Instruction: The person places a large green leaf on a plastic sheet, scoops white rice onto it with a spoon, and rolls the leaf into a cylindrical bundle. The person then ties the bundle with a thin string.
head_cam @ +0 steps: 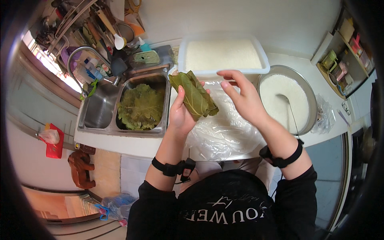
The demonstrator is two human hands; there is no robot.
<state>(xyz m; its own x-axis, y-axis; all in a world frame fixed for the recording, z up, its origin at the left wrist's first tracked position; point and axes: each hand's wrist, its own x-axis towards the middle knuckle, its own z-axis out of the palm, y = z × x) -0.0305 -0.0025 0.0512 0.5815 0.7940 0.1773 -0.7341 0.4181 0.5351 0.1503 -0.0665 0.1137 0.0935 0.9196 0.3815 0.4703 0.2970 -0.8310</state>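
My left hand (183,115) holds a rolled bundle of large green leaves (193,97), with the thumb laid along its side. Close by on the right, my right hand (240,93) is raised with the fingers bent and apart, touching nothing. Below both hands lies a clear plastic bag (225,132) on the counter. Behind them stands a translucent plastic tub (223,72) of white grains. A round metal basin (313,115) at the right holds more white grains, with a ladle (283,97) partly sunk in them. More large leaves (141,108) are piled in the right sink bowl.
The double stainless-steel sink (126,132) and its curved faucet (70,64) are at the left. Utensils hang above, near a dish brush (118,40). A crumpled plastic bag (324,118) lies beside the basin. A shelf unit (336,76) stands at the far right.
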